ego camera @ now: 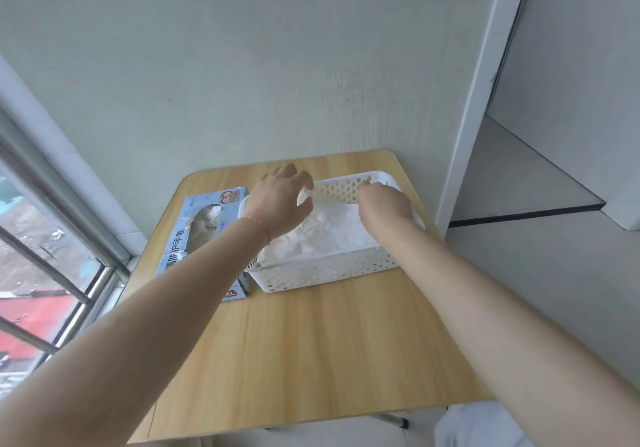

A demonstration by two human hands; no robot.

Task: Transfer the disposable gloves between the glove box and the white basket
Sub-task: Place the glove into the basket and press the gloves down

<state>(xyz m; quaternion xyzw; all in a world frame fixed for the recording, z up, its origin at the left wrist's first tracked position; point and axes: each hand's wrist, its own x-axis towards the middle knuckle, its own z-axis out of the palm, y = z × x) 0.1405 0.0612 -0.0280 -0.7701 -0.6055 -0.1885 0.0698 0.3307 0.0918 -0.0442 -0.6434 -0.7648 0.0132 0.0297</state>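
a wooden table point(311, 349) with rounded corners carries the task's things on its far half; its near half shows bare wood grain. toward the left edge lies the glove box point(204, 238), light blue with printed characters, its top opening showing pale gloves inside. just beside it, on its right, stands the white basket point(322, 271), perforated on all walls, reaching toward the far right corner. the disposable gloves point(322, 235) fill the basket as a crumpled translucent-white heap.

both forearms reach from the near edge to the basket. the left hand point(282, 200), an orange string at its wrist, hangs over the basket's far left corner with fingers curled; a bit of white material shows at the fingertips, but whether it is pinched cannot be told. the right hand point(384, 199) is over the far right part of the basket, fingers bent downward at the far wall; its grip cannot be told either.

beyond the table stands a pale wall point(259, 65); a window point(41, 256) lies to the left.
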